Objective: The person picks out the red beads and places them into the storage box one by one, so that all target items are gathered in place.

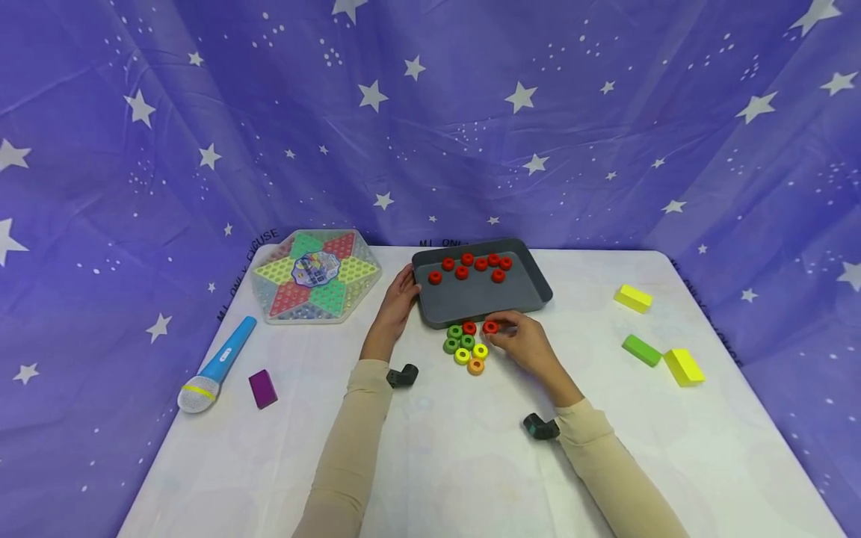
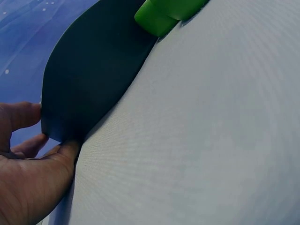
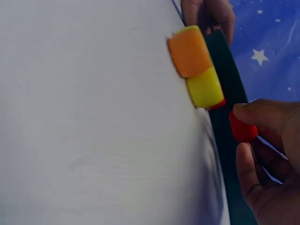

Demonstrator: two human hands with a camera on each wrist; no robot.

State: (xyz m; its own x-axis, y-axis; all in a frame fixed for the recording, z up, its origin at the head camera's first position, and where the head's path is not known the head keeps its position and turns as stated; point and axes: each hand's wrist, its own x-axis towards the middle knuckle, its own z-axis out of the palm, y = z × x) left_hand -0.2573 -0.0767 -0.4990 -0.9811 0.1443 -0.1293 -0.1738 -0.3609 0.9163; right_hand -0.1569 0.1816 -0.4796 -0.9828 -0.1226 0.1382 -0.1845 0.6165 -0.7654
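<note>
My right hand pinches a red ring between thumb and fingers, just in front of the dark grey tray. At the tray's left side my left hand holds the corner, with thumb and fingers against its outer wall. Several red rings lie inside the tray, mostly towards the back. Before its front wall sits a small cluster: green rings, another red ring, yellow rings and an orange ring. The orange ring also shows in the right wrist view.
To the left are a hexagonal Chinese checkers board, a blue toy microphone and a purple block. Yellow blocks and a green block lie at the right. A starry purple cloth hangs behind the white table.
</note>
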